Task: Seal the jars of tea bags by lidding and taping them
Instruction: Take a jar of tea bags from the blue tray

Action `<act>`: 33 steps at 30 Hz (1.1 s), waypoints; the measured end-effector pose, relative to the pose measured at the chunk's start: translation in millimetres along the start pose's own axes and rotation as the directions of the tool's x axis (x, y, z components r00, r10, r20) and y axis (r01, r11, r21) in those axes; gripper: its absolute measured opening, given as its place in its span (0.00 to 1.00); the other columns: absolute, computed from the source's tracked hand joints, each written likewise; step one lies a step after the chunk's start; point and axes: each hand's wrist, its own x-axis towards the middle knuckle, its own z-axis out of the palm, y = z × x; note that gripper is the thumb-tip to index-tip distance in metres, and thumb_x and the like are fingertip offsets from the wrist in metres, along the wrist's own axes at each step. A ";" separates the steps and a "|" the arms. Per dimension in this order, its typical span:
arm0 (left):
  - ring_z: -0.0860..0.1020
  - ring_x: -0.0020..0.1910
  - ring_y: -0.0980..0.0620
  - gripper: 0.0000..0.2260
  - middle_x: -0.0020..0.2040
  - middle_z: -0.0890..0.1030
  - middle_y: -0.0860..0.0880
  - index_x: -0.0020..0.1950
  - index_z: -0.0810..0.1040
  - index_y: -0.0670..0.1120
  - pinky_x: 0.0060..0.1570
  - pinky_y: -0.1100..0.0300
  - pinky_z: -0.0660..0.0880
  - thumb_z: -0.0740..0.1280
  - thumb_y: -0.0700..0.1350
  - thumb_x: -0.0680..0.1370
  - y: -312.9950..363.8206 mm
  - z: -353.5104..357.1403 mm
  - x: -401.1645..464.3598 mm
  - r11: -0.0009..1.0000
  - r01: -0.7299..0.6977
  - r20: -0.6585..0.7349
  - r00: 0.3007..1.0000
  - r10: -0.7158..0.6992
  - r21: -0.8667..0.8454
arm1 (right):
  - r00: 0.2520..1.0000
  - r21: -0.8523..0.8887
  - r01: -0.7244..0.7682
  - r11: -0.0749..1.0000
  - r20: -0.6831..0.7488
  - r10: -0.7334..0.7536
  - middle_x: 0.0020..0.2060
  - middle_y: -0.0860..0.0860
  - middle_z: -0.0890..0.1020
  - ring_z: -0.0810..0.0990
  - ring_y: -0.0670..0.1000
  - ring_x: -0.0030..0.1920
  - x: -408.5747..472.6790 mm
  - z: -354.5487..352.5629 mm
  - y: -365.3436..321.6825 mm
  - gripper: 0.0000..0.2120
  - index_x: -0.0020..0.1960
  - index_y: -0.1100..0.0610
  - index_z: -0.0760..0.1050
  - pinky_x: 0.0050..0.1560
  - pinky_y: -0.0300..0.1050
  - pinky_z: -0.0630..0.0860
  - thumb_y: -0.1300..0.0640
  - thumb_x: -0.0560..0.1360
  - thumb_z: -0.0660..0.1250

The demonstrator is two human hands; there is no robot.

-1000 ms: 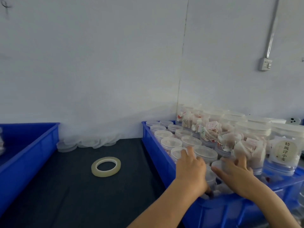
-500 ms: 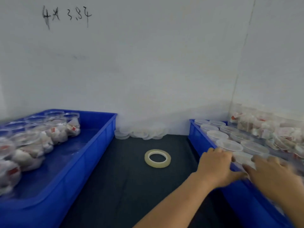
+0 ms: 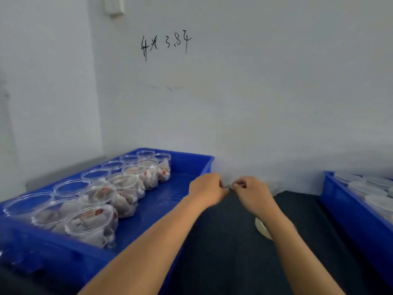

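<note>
Several open clear jars of tea bags (image 3: 125,188) stand in rows in the blue crate (image 3: 191,160) on the left. Translucent lids (image 3: 276,188) lie piled against the wall at the back of the dark mat, faint against the white. My left hand (image 3: 207,191) and my right hand (image 3: 251,193) meet at that pile, fingers curled, and pinch a lid (image 3: 229,182) between them. The tape roll (image 3: 262,229) lies on the mat, mostly hidden under my right forearm.
A second blue crate (image 3: 348,216) on the right holds lidded jars (image 3: 365,188). The dark mat (image 3: 223,252) runs between the two crates. White walls close off the back and left, with handwriting above.
My view has swung left, from the right crate to the left one. Both hands left the right crate's jars and moved to the lid pile at the wall.
</note>
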 end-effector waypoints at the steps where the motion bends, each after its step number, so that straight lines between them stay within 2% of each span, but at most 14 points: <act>1: 0.79 0.53 0.45 0.12 0.53 0.82 0.47 0.52 0.80 0.46 0.49 0.54 0.73 0.65 0.53 0.77 -17.1 -10.1 1.4 0.999 0.043 -0.012 0.999 -0.042 0.025 | 0.999 0.022 0.032 0.999 0.003 -0.032 0.51 0.55 0.82 0.79 0.55 0.49 7.2 12.0 -12.5 0.10 0.54 0.58 0.79 0.47 0.43 0.71 0.58 0.79 0.61; 4: 0.79 0.52 0.47 0.09 0.52 0.82 0.46 0.51 0.79 0.45 0.50 0.54 0.75 0.65 0.49 0.78 -64.8 -38.5 1.7 0.980 0.144 -0.045 0.989 -0.139 0.137 | 0.989 0.113 0.137 0.984 0.035 -0.142 0.44 0.49 0.81 0.75 0.45 0.37 22.4 48.3 -50.6 0.10 0.53 0.56 0.78 0.36 0.39 0.69 0.60 0.79 0.59; 6: 0.79 0.52 0.46 0.05 0.53 0.81 0.46 0.48 0.76 0.47 0.47 0.56 0.72 0.65 0.48 0.78 -92.8 -55.9 -1.1 0.951 0.188 -0.086 0.981 -0.171 0.244 | 0.975 0.146 0.189 0.971 0.092 -0.204 0.40 0.48 0.80 0.75 0.47 0.35 27.3 71.8 -74.6 0.10 0.52 0.57 0.78 0.35 0.44 0.73 0.61 0.79 0.58; 8: 0.78 0.54 0.46 0.05 0.54 0.80 0.46 0.52 0.78 0.50 0.46 0.56 0.69 0.65 0.48 0.78 -117.7 -72.8 -6.2 0.908 0.246 -0.153 0.967 -0.205 0.340 | 0.951 0.135 0.230 0.964 0.177 -0.252 0.44 0.54 0.81 0.77 0.52 0.39 29.2 93.5 -96.8 0.11 0.52 0.60 0.78 0.42 0.52 0.76 0.62 0.78 0.57; 10: 0.78 0.56 0.46 0.10 0.58 0.79 0.47 0.60 0.76 0.49 0.48 0.56 0.70 0.65 0.47 0.79 -140.3 -85.6 -11.6 0.849 0.313 -0.200 0.948 -0.249 0.425 | 0.912 0.115 0.277 0.954 0.282 -0.298 0.48 0.58 0.81 0.79 0.58 0.45 29.7 112.5 -115.1 0.12 0.54 0.62 0.78 0.47 0.54 0.76 0.63 0.78 0.57; 13: 0.77 0.58 0.48 0.13 0.60 0.78 0.49 0.63 0.75 0.49 0.49 0.57 0.71 0.65 0.48 0.79 -168.7 -97.7 -17.2 0.789 0.329 -0.173 0.944 -0.280 0.519 | 0.829 0.151 0.312 0.938 0.439 -0.346 0.57 0.58 0.80 0.77 0.57 0.51 29.1 136.2 -134.8 0.14 0.60 0.60 0.77 0.48 0.48 0.75 0.63 0.78 0.58; 16: 0.76 0.59 0.50 0.13 0.61 0.78 0.51 0.61 0.76 0.53 0.51 0.57 0.71 0.69 0.50 0.77 -189.7 -104.3 -22.7 0.804 0.270 -0.077 0.959 -0.272 0.530 | 0.734 0.237 0.259 0.936 0.581 -0.351 0.57 0.61 0.80 0.75 0.53 0.51 21.8 153.0 -148.5 0.13 0.61 0.64 0.76 0.51 0.47 0.73 0.62 0.78 0.61; 18: 0.75 0.61 0.50 0.14 0.63 0.77 0.52 0.61 0.76 0.55 0.56 0.56 0.72 0.70 0.49 0.76 -201.2 -105.1 -24.6 0.831 0.230 -0.008 0.965 -0.262 0.507 | 0.690 0.267 0.208 0.941 0.642 -0.335 0.57 0.63 0.79 0.76 0.55 0.51 15.2 161.1 -154.8 0.14 0.61 0.65 0.75 0.46 0.46 0.73 0.60 0.78 0.63; 20: 0.75 0.61 0.51 0.13 0.63 0.77 0.51 0.60 0.77 0.55 0.58 0.56 0.72 0.70 0.48 0.76 -209.7 -103.7 -25.8 0.846 0.230 0.007 0.964 -0.266 0.480 | 0.644 0.253 0.167 0.953 0.704 -0.300 0.60 0.61 0.78 0.77 0.56 0.53 9.1 168.0 -159.7 0.17 0.65 0.62 0.72 0.44 0.45 0.72 0.56 0.78 0.63; 23: 0.75 0.60 0.51 0.13 0.64 0.76 0.50 0.60 0.78 0.54 0.55 0.59 0.72 0.71 0.46 0.76 -218.0 -100.8 -26.0 0.867 0.230 0.014 0.965 -0.263 0.441 | 0.560 0.191 0.056 0.980 0.807 -0.189 0.60 0.60 0.77 0.79 0.59 0.54 0.9 179.3 -164.2 0.23 0.70 0.58 0.65 0.48 0.52 0.75 0.52 0.78 0.65; 25: 0.75 0.61 0.51 0.12 0.65 0.75 0.50 0.60 0.79 0.53 0.54 0.59 0.71 0.71 0.46 0.76 -220.0 -99.2 -26.5 0.875 0.230 0.006 0.967 -0.256 0.426 | 0.570 0.132 0.054 0.990 0.810 -0.139 0.50 0.61 0.79 0.82 0.57 0.45 -2.0 185.2 -167.7 0.23 0.70 0.61 0.63 0.46 0.53 0.77 0.57 0.78 0.64; 27: 0.74 0.62 0.51 0.12 0.65 0.76 0.50 0.59 0.79 0.53 0.53 0.60 0.70 0.70 0.45 0.76 -219.9 -97.4 -26.5 0.881 0.239 -0.020 0.967 -0.253 0.409 | 0.592 0.109 0.044 0.993 0.798 -0.114 0.39 0.60 0.79 0.79 0.52 0.31 -2.0 188.8 -171.5 0.19 0.68 0.65 0.66 0.37 0.49 0.80 0.63 0.78 0.62; 29: 0.76 0.60 0.51 0.10 0.63 0.77 0.51 0.58 0.79 0.53 0.52 0.59 0.71 0.68 0.45 0.77 -218.4 -93.6 -25.3 0.897 0.256 -0.065 0.966 -0.250 0.361 | 0.648 0.085 0.098 0.992 0.751 -0.128 0.39 0.64 0.82 0.79 0.51 0.24 0.4 188.1 -173.4 0.17 0.67 0.66 0.68 0.29 0.45 0.80 0.67 0.78 0.59; 33: 0.79 0.49 0.52 0.05 0.52 0.83 0.51 0.49 0.82 0.50 0.40 0.62 0.70 0.66 0.46 0.78 -211.6 -84.5 -20.3 0.947 0.283 -0.183 0.950 -0.254 0.151 | 0.741 0.016 0.180 0.983 0.655 -0.147 0.38 0.62 0.84 0.85 0.59 0.39 7.0 178.7 -165.1 0.12 0.60 0.68 0.71 0.41 0.48 0.83 0.68 0.78 0.56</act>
